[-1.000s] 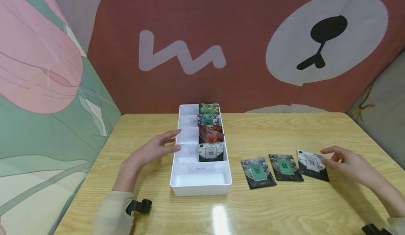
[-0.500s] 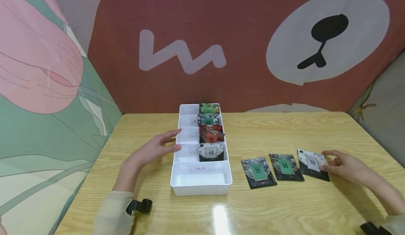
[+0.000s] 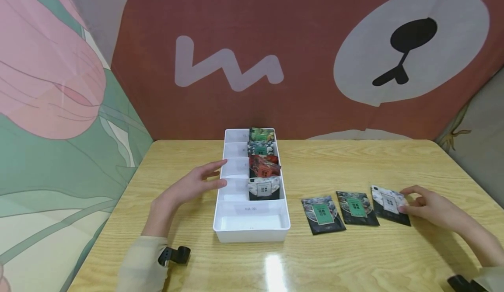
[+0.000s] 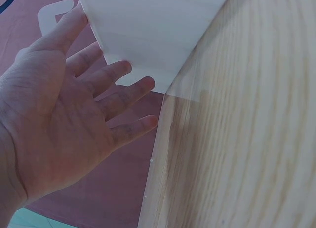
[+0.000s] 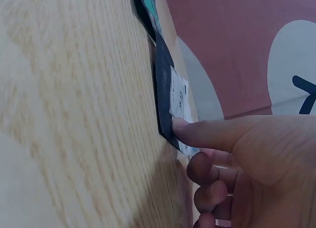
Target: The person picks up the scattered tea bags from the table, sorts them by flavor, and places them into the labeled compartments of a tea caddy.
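My left hand [image 3: 193,185] rests with spread, fairly straight fingers against the left wall of a white divided box [image 3: 252,236]. In the left wrist view the fingertips [image 4: 148,83] lie along the box's side. At the right, my right hand [image 3: 429,202] has thumb and curled fingers at the right edge of a white-and-black sachet [image 3: 387,202], which lies on the table. In the right wrist view the thumb [image 5: 197,133] presses beside its pale label and the fingers bend at its edge, pinching it. Left of it lie two green-labelled sachets [image 3: 357,207], side by side.
Within the box's right half stand a green sachet [image 3: 261,133], a teal-labelled one [image 3: 260,147], red ones [image 3: 263,166] and a white-and-black one [image 3: 264,188]. The wooden table [image 3: 334,261] meets a printed cloth backdrop [image 3: 157,108] at the back.
My right hand has closed in slightly on the white-and-black sachet, its thumb coming down onto it. The left hand has kept its place on the box.
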`<state>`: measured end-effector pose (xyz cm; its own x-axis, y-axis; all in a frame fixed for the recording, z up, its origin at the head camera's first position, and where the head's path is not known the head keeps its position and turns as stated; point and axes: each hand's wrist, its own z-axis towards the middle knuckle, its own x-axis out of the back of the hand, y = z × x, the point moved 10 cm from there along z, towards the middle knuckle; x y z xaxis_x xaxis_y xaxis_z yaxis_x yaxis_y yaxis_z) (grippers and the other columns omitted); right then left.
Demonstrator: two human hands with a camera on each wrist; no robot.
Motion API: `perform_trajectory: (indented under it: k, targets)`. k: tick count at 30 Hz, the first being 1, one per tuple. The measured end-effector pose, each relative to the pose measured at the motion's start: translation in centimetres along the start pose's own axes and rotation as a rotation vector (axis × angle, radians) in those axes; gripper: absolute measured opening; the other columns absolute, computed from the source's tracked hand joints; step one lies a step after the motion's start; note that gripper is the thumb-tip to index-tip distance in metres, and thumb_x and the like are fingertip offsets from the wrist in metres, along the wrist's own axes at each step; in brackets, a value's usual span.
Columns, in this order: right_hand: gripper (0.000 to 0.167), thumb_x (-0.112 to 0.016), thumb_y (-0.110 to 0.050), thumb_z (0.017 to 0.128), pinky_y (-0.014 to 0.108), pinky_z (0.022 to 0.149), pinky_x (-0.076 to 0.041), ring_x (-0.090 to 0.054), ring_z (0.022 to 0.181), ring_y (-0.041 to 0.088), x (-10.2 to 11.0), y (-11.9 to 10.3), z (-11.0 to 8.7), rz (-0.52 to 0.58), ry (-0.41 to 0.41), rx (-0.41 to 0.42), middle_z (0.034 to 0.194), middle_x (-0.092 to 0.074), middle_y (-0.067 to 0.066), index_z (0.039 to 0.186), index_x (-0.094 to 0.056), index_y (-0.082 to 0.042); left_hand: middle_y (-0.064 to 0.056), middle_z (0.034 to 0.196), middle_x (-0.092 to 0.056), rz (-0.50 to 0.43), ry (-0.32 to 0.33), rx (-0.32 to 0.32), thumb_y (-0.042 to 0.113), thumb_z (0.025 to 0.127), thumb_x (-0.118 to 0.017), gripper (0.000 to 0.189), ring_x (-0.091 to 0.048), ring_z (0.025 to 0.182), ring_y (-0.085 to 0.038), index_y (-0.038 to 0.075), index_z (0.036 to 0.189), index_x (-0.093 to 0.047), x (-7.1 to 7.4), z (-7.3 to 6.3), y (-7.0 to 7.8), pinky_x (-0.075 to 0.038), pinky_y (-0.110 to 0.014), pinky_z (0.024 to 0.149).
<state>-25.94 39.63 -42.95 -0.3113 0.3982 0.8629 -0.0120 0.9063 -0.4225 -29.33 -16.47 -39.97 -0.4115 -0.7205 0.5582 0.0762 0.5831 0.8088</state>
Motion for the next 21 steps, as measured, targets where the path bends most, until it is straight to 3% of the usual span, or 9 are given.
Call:
perform_trajectory:
  k: [3, 12, 21]
  targets:
    - [0.052, -0.066, -0.035, 0.096, 0.026, 0.061, -0.036, -0.048, 0.072, 0.011, 0.3, 0.0, -0.2, 0.002, 0.045, -0.008, 0.084, -0.065, 0.004, 0.121, -0.048, 0.007, 0.000, 0.162, -0.031, 0.002, 0.000, 0.004, 0.052, 0.091, -0.067, 0.073, -0.035, 0.146, -0.034, 0.032, 0.154, -0.036, 0.0, -0.1, 0.1, -0.033, -0.058, 0.116]
    - [0.026, -0.060, -0.027, 0.100, 0.025, 0.051, -0.031, -0.040, 0.057, 0.008, 0.8, -1.3, -0.8, -0.125, 0.151, 0.061, 0.070, -0.050, -0.001, 0.101, -0.055, -0.001, -0.001, 0.162, -0.031, -0.004, -0.002, 0.006, 0.051, 0.091, -0.067, 0.074, -0.035, 0.146, -0.034, 0.031, 0.155, -0.036, -0.1, -0.1, 0.2, -0.033, -0.058, 0.116]
    - [0.026, -0.060, -0.031, 0.099, 0.030, 0.051, -0.031, -0.044, 0.060, 0.013, 2.3, -1.7, -1.1, -0.209, 0.269, 0.030, 0.072, -0.054, -0.002, 0.100, -0.061, -0.005, 0.000, 0.162, -0.030, -0.009, -0.002, 0.013, 0.055, 0.089, -0.067, 0.074, -0.035, 0.146, -0.034, 0.034, 0.154, -0.036, -0.1, -0.1, -0.1, -0.033, -0.058, 0.116]
